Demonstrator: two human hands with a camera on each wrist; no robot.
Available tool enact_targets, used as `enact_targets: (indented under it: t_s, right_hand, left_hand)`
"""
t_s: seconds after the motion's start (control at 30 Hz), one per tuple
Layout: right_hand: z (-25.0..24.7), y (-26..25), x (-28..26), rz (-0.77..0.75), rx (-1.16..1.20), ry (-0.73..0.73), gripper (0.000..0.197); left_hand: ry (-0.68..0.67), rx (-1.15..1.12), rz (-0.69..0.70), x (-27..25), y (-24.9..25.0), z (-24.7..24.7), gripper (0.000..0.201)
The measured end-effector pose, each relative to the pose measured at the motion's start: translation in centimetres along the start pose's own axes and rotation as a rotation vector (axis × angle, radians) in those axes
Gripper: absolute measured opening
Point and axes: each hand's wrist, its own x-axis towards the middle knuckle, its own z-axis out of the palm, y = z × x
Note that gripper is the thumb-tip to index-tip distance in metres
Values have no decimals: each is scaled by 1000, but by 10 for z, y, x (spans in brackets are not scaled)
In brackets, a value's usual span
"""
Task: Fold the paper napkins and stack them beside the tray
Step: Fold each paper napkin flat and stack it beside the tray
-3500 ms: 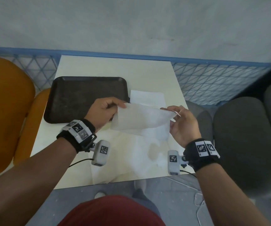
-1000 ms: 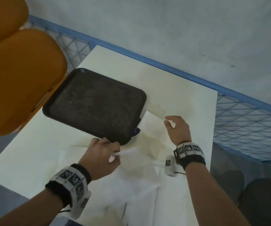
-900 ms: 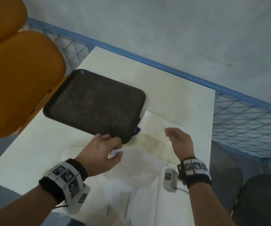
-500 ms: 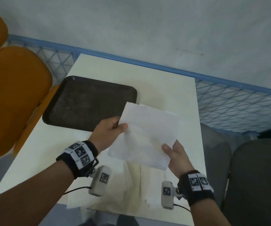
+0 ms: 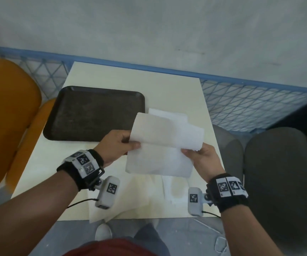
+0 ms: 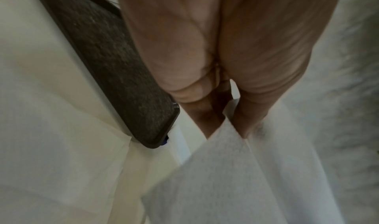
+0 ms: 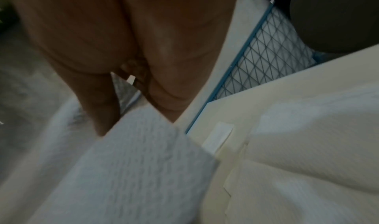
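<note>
A white paper napkin [image 5: 160, 145] hangs in the air above the table, its top half bending over toward me. My left hand [image 5: 119, 145] pinches its left edge between thumb and fingers [image 6: 242, 122]. My right hand [image 5: 200, 154] pinches the right edge, where the napkin [image 7: 133, 162] runs under the thumb. A folded white napkin [image 5: 167, 115] lies flat on the table just right of the dark brown tray [image 5: 93, 113], partly hidden by the held one. More loose napkins [image 5: 149, 191] lie spread on the table's near part under my wrists.
The cream table [image 5: 167, 85] stands against a blue mesh fence [image 5: 250, 100] and a grey wall. An orange chair [image 5: 7, 111] is to the left, grey chairs [image 5: 278, 172] to the right. The tray [image 6: 115, 62] holds nothing.
A second ago my left hand picked a napkin off the near pile while the right left the folded stack. Both hands now hold it up, and its top half has bent over.
</note>
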Motion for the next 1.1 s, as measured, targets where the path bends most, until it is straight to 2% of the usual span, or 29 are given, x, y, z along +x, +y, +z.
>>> enact_targets:
  t_s: [0.03,0.1,0.13,0.23,0.33,0.43,0.53,0.6,0.7,0.77,0.83,0.9,1.0,1.1]
  right_hand:
    - [0,-3,-3,0,20,19,16]
    - [-1,-8,-10,0,155,18,39]
    - [-3,-10,-13,15,250,-11,44]
    - [-6,-10,-20,97,396,-34,30]
    - [-4,0,-22,116,243,6,14]
    - [-5,17,-18,134,179,55,28]
    - [-10,37,-14,182,136,79,29]
    - [-11,48,-13,185,-22,71,28]
    - [-13,67,-5,192,-302,44,27]
    - [-14,77,1,208,-475,24,25]
    - [-11,88,2,214,-633,12,27]
    - [-1,101,-2,105,-833,-7,38]
    - [29,117,-15,-75,-1096,-216,55]
    - [52,125,-25,-13,-1250,-454,65]
  left_hand:
    - [10,6,10,-1,1,-1,30]
    - [35,37,34,-3,2,-1,28]
    - [42,58,52,-3,3,-1,26]
    - [42,75,122,-4,1,0,31]
    - [72,200,155,-8,0,1,33]
    - [46,420,154,-9,-7,0,42]
    - [-21,472,73,-9,-24,-7,42]
    - [-48,523,-17,-9,-40,-10,39]
    - [-14,750,-95,-6,-68,-2,36]
    - [-6,833,-95,-4,-82,15,40]
    - [-90,942,-76,-1,-93,39,48]
    - [-177,1056,-32,4,-106,62,55]
    - [-196,1252,38,14,-127,84,58]
    - [-187,1390,55,19,-137,92,54]
